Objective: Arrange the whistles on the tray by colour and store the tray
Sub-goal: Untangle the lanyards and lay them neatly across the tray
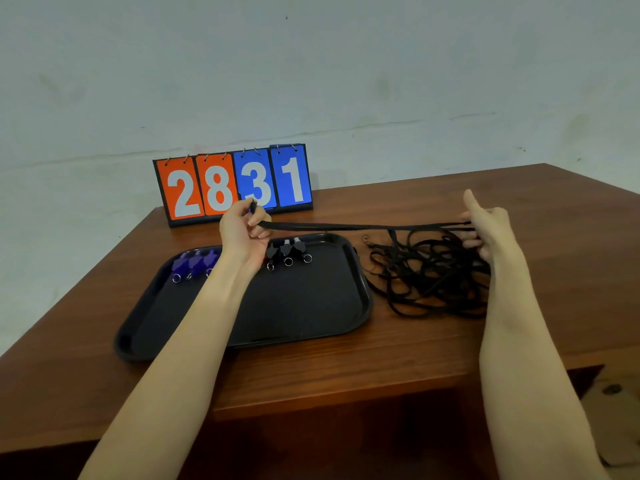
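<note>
stretching a flat black fabric lanyard cord [363,226] level between both hands, above the far edge of the shallow black plastic tray [360,306], looks to be the step in hand: freeing one cord from the loose black tangle of lanyards [429,271] lying on the brown wooden table [346,368] just right of the tray. to do it well, keep the tension light and lift the strand clear of the pile so it slides out without dragging the knot along; a sharp pull could tighten the snarl or sweep whistles off their row.

the left hand [242,233] has its fingers curled, pinching the cord's end, a small dark clip poking up between thumb and forefinger. the right hand [485,226] grips the other end with its lower fingers curled, thumb raised.

three purple plastic whistles [194,265] sit together at the tray's far left, partly behind the left wrist. three black whistles with silver rings [287,251] sit side by side just beyond and right of that wrist, below the taut cord and not touching any finger. a hint of red shows by the wrist; i cannot tell what it is.
</note>
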`<state>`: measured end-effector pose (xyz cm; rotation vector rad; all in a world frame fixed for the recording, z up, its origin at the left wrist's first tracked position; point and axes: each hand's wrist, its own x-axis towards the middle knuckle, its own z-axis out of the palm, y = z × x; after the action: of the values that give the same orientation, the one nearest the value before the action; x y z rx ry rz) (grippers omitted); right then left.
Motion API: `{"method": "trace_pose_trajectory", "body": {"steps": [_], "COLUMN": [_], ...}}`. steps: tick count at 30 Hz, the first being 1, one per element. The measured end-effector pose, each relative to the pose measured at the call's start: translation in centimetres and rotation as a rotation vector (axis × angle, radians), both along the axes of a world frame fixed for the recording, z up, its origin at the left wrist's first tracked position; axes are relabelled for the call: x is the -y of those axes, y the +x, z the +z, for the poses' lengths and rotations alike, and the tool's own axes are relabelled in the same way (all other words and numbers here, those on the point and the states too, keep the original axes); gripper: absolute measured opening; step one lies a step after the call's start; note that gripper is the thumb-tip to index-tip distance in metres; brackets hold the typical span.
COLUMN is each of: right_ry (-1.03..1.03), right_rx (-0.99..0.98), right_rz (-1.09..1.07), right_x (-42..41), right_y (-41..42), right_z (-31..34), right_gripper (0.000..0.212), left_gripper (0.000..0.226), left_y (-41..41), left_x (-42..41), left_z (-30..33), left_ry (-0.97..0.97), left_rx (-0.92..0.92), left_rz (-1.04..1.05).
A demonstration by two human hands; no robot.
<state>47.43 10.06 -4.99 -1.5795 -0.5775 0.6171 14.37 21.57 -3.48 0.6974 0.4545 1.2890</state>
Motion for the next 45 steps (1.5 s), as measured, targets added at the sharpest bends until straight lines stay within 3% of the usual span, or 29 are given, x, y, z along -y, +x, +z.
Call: {"method": "trace_pose_trajectory", "body": {"steps": [3, 8, 11, 14, 17, 19, 21, 24, 28, 34, 45], "right_ry": [-0.06, -0.228, -0.342, -0.481, -0.229, -0.066, -0.133, -0.239, -0.309, -0.236, -0.119], "right_rx": [0.19, 0.342, 0.427, 0.705, 0.887, 0.797, 0.812, 0.843, 0.851, 0.827, 0.827], "right_rz": [-0.02, -0.115, -0.117, -0.073, 0.05, 0.368, 0.638, 0.804, 0.839, 0.813, 0.794], "right_x": [-0.3, -0.4, -0.6, -1.3, -2.0, -2.1, -2.3, -2.9, -3.4, -3.0, -3.4], "right_y": [0.2, 1.0, 1.0, 0.0, -2.3, -4.2, -5.8, -6.8, -7.0, -6.5, -7.9], "right_z": [-0.2, -0.9, -1.2, -1.2, -0.2, 0.5, 0.8, 0.4, -0.3, -0.2, -0.5], "right_gripper": [0.058, 0.067, 0.056, 0.048, 0.043, 0.033, 0.024, 0.023, 0.02, 0.004, 0.023], "left_gripper": [0.028, 0.029, 0.027, 0.027, 0.028, 0.027, 0.025, 0.025, 0.025, 0.022, 0.019], "left_y": [-0.5, -1.0, -0.9, -0.7, -0.7, -0.8, -1.0, -1.2, -1.3, -1.8, -2.1], "left_x": [-0.2, -0.5, -0.4, -0.1, 0.0, -0.1, -0.2, -0.6, -0.8, -1.3, -1.4], "left_z": [0.2, 0.5, 0.5, 0.5, 0.6, 0.7, 0.7, 0.7, 0.7, 0.8, 0.8], "left_ry": [-0.022, -0.036, -0.027, -0.007, 0.01, 0.012, 0.006, 0.0, -0.01, -0.048, -0.051], "left_rx": [0.045, 0.09, 0.088, 0.051, 0.037, 0.041, 0.056, 0.08, 0.082, 0.085, 0.079], "left_rz": [0.044, 0.061, 0.036, 0.018, 0.018, 0.031, 0.041, 0.049, 0.06, 0.117, 0.15]}}
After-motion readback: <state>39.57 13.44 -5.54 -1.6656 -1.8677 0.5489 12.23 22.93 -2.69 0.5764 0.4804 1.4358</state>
